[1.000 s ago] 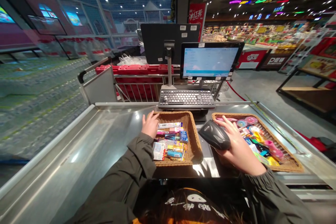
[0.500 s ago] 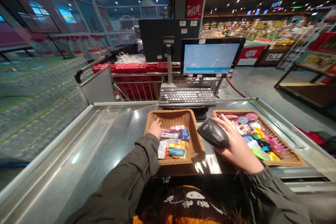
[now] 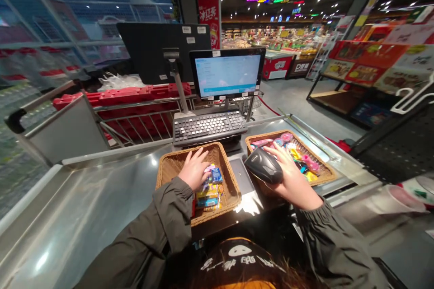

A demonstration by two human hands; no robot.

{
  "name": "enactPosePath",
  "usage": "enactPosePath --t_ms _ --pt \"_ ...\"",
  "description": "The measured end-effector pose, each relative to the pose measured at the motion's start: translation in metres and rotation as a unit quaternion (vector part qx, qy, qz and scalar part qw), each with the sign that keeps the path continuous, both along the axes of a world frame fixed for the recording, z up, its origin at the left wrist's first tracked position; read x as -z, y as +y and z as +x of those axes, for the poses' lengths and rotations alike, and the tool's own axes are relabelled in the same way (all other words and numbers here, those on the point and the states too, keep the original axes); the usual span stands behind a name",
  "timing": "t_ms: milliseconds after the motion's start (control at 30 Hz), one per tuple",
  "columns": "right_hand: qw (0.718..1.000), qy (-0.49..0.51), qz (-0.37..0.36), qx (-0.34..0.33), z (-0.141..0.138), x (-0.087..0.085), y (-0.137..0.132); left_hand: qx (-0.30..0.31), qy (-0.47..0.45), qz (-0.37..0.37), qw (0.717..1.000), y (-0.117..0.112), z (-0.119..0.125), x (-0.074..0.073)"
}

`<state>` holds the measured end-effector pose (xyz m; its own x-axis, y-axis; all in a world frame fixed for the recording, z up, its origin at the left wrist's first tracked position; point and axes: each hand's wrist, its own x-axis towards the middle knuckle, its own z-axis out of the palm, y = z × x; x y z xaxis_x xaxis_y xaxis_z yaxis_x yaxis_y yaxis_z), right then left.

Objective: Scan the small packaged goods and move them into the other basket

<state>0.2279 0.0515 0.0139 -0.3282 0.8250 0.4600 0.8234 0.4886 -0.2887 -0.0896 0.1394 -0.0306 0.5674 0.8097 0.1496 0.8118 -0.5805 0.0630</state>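
Note:
My right hand [image 3: 288, 171] is closed around a black handheld barcode scanner [image 3: 263, 165], its head pointing left. It hovers over the near left edge of the right wicker basket [image 3: 326, 175], which holds small colourful goods. My left hand [image 3: 194, 168] is open, fingers spread, above the left wicker basket [image 3: 230, 189]. Beneath and beside those fingers lie small packaged items, among them a dark blue box [image 3: 216, 175] and a light blue pack [image 3: 207, 202]. My palm hides part of the basket's contents; whether the fingertips touch any item I cannot tell.
Behind the baskets stand a black keyboard [image 3: 210, 126] and a lit monitor [image 3: 228, 74]. A second screen [image 3: 152, 52] faces away. The metal counter [image 3: 111, 198] stretches left, with a trolley of red crates [image 3: 139, 95] beyond it. Shelves of boxed goods [image 3: 369, 58] are at right.
The view has turned right, so things sit further left. My left hand has moved from the basket's left side over its middle, fingers spreading. The scanner stays in my right hand.

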Motion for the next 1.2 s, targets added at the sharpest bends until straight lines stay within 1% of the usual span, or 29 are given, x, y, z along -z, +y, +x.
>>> enactPosePath --t_ms 67,133,200,300,400,533,633,733,867,967,1100,1200 --pt "1.000 0.006 0.004 0.022 0.014 -0.001 -0.004 0.034 -0.017 0.010 0.999 0.005 0.021 -0.010" --pt "0.999 0.008 0.004 0.047 0.030 0.000 -0.008 0.064 -0.031 0.016 0.997 0.010 0.045 -0.016" --pt "0.998 0.008 0.005 0.069 0.047 0.000 -0.014 0.089 -0.041 0.019 0.995 0.015 0.071 -0.018" --pt "0.995 0.009 0.008 0.103 0.071 0.001 -0.022 0.116 -0.042 0.019 0.992 0.022 0.113 -0.017" --pt "0.991 0.014 0.009 0.133 0.092 0.000 -0.030 0.131 -0.041 0.018 0.990 0.028 0.157 -0.013" --pt "0.987 0.025 -0.003 0.160 0.116 0.001 -0.037 0.141 -0.045 0.020 0.989 0.037 0.213 -0.002" --pt "0.984 0.034 -0.012 0.176 0.130 0.003 -0.041 0.130 -0.038 0.031 0.990 0.046 0.250 0.008" --pt "0.982 0.040 -0.017 0.183 0.142 0.004 -0.043 0.114 -0.024 0.046 0.992 0.052 0.281 0.019" --pt "0.980 0.054 -0.029 0.188 0.156 0.007 -0.044 0.098 0.000 0.054 0.994 0.058 0.313 0.035" --pt "0.980 0.055 -0.042 0.187 0.165 0.010 -0.042 0.086 0.011 0.047 0.995 0.064 0.328 0.047" --pt "0.981 0.052 -0.053 0.181 0.173 0.013 -0.038 0.087 0.006 0.044 0.995 0.072 0.338 0.056" --pt "0.980 0.060 -0.057 0.181 0.178 0.015 -0.035 0.076 0.012 0.041 0.996 0.075 0.342 0.057"
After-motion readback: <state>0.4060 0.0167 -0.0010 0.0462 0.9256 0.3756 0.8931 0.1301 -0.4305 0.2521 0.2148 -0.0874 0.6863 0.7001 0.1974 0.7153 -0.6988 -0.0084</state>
